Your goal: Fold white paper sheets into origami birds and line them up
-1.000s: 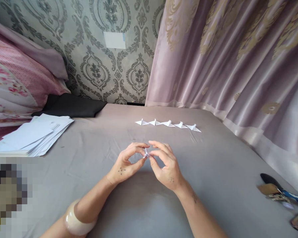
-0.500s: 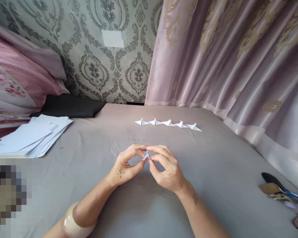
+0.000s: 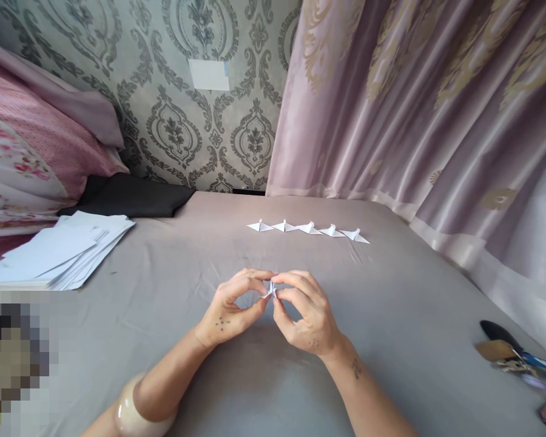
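Note:
Between my two hands is a small folded white paper crane (image 3: 271, 291), partly hidden by the fingertips. My left hand (image 3: 231, 306) pinches its left side between thumb and fingers. On the other side, the thumb and fingers of my right hand (image 3: 307, 309) are closed on it too. Beyond the hands, a row of several similar white paper cranes (image 3: 308, 228) stands on the grey sheet (image 3: 200, 249), their wing tips close together or touching.
At left lies a stack of white paper (image 3: 59, 249), with a folded black cloth (image 3: 136, 194) behind it. Keys with a brown tag (image 3: 495, 350) and a blue strap lie at the right edge. Pink curtains (image 3: 368, 121) hang along the right, beside a patterned wall (image 3: 173, 127).
Both hands keep hold of the paper crane, and their fingertips have drawn slightly closer together around it. The whole view has shifted a little.

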